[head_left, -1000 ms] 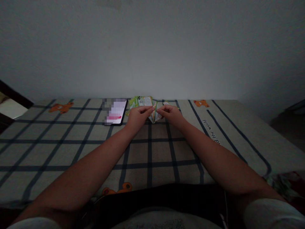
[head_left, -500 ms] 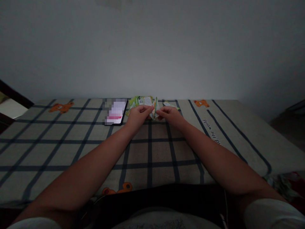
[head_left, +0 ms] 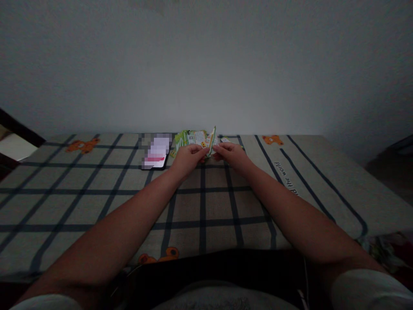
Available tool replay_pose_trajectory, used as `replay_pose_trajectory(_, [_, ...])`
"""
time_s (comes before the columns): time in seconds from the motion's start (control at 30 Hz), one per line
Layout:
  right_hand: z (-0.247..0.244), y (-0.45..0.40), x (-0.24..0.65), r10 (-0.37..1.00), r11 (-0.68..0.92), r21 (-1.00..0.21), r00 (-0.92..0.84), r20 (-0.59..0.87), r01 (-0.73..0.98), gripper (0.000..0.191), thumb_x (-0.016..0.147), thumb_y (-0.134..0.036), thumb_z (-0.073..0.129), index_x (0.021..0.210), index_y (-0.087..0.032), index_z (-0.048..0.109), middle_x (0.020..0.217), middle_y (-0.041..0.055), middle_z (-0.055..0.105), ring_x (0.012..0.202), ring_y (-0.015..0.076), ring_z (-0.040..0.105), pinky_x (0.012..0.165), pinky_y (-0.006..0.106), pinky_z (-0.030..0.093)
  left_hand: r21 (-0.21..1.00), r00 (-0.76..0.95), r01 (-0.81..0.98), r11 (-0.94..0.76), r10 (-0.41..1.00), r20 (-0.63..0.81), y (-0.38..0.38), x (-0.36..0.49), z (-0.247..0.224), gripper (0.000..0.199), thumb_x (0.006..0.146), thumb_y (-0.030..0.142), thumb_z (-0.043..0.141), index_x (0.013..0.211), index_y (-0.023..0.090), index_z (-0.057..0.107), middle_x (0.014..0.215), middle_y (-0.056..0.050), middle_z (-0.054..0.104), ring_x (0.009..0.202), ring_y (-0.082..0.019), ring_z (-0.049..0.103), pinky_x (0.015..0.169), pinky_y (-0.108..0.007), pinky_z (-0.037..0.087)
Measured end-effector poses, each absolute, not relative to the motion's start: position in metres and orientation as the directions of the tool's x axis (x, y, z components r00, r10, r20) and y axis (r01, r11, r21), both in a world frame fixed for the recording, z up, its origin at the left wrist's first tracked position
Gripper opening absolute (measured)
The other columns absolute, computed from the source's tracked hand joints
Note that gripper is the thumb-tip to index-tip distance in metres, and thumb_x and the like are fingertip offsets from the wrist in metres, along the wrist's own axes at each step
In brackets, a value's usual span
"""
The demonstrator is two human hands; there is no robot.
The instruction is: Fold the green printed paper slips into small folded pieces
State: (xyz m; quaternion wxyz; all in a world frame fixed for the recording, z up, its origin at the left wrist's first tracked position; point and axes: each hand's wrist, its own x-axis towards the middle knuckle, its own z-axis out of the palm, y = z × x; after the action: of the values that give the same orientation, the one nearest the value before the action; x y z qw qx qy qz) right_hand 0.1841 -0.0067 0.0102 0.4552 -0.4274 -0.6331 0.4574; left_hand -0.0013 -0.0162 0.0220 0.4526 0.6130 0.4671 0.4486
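Wrapper (head_left: 211, 141), small and green-and-white, stands raised between both hands above the checked cloth (head_left: 187, 206). Forearms slant inward; left hand (head_left: 189, 157) and right hand (head_left: 232, 155) nearly meet. Cloth lettering reads "the world"; wrapper print is too small. Each hand's fingertips pinch it closed.

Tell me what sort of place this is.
Probably a room in a home: a checked cloth with printed bears covers the table, a plain wall stands behind, and a phone lies on the cloth.
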Motion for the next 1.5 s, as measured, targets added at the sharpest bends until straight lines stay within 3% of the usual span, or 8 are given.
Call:
replay_pose_trajectory(0.17, [0.006, -0.004, 0.184, 0.954, 0.199, -0.976, -0.243, 0.174, 0.083, 0.04, 0.075, -0.056, 0.072, 0.076, -0.017, 0.069, 0.072, 0.0023, 0.067, 0.065, 0.0131, 0.06, 0.067, 0.029, 0.051, 0.942, 0.128, 0.251, -0.223, 0.972, 0.196, -0.023, -0.001, 0.031, 0.032, 0.08, 0.044, 0.069, 0.064, 0.017, 0.064, 0.06, 0.001, 0.06, 0.057, -0.011, 0.05, 0.056, -0.025, 0.039])
replay_pose_trajectory(0.47, [0.015, -0.01, 0.185, 0.94, 0.325, -0.893, -0.208, 0.27, 0.311, 0.036, 0.083, -0.048, 0.061, 0.064, -0.018, 0.063, 0.063, 0.0017, 0.064, 0.061, 0.0134, 0.054, 0.063, 0.028, 0.042, 0.982, 0.161, 0.145, -0.118, 0.982, 0.094, -0.022, 0.001, 0.026, 0.026, 0.069, 0.041, 0.076, 0.066, 0.017, 0.065, 0.064, -0.001, 0.063, 0.061, -0.013, 0.056, 0.062, -0.028, 0.048])
replay_pose_trajectory(0.77, [0.012, -0.008, 0.186, 0.941, 0.332, -0.872, -0.185, 0.282, 0.36, 0.036, 0.084, -0.049, 0.06, 0.064, -0.018, 0.062, 0.061, 0.0011, 0.063, 0.059, 0.0128, 0.053, 0.062, 0.028, 0.042, 0.995, 0.186, 0.062, -0.075, 0.981, 0.062, -0.023, 0.004, 0.025, 0.025, 0.066, 0.038, 0.079, 0.069, 0.017, 0.066, 0.074, -0.003, 0.068, 0.069, -0.014, 0.06, 0.068, -0.029, 0.05])
replay_pose_trajectory(1.0, [0.011, -0.008, 0.184, 0.955, 0.247, -0.945, -0.218, 0.2, 0.216, 0.037, 0.077, -0.054, 0.067, 0.072, -0.017, 0.066, 0.067, 0.003, 0.067, 0.064, 0.015, 0.06, 0.063, 0.029, 0.046, 0.997, 0.189, 0.046, -0.069, 0.98, 0.059, -0.019, 0.002, 0.024, 0.022, 0.066, 0.034, 0.079, 0.072, 0.017, 0.067, 0.075, -0.003, 0.069, 0.067, -0.013, 0.06, 0.067, -0.028, 0.049])
replay_pose_trajectory(1.23, [0.01, -0.006, 0.187, 0.939, 0.324, -0.875, -0.234, 0.251, 0.359, 0.034, 0.083, -0.047, 0.062, 0.067, -0.017, 0.065, 0.064, 0.0019, 0.066, 0.061, 0.0131, 0.056, 0.064, 0.029, 0.044, 0.99, 0.189, 0.097, -0.098, 0.979, 0.078, -0.021, 0.003, 0.023, 0.026, 0.066, 0.036, 0.079, 0.076, 0.017, 0.066, 0.079, -0.004, 0.071, 0.073, -0.016, 0.064, 0.069, -0.03, 0.05])
replay_pose_trajectory(1.37, [0.011, -0.006, 0.186, 0.944, 0.309, -0.878, -0.228, 0.237, 0.367, 0.034, 0.082, -0.047, 0.063, 0.067, -0.017, 0.065, 0.064, 0.002, 0.066, 0.061, 0.0133, 0.056, 0.063, 0.028, 0.044, 0.996, 0.229, 0.036, -0.083, 0.971, 0.073, -0.021, 0.004, 0.023, 0.029, 0.065, 0.032, 0.08, 0.085, 0.016, 0.067, 0.083, -0.004, 0.073, 0.075, -0.016, 0.065, 0.072, -0.029, 0.05])
replay_pose_trajectory(1.5, [0.011, -0.007, 0.185, 0.95, 0.253, -0.938, -0.245, 0.195, 0.236, 0.035, 0.078, -0.051, 0.067, 0.071, -0.017, 0.064, 0.066, 0.0016, 0.065, 0.062, 0.0134, 0.058, 0.063, 0.028, 0.046, 0.997, 0.293, 0.0, -0.077, 0.953, 0.073, -0.016, 0.002, 0.022, 0.036, 0.063, 0.029, 0.08, 0.094, 0.015, 0.068, 0.088, -0.004, 0.074, 0.077, -0.015, 0.065, 0.073, -0.029, 0.049])
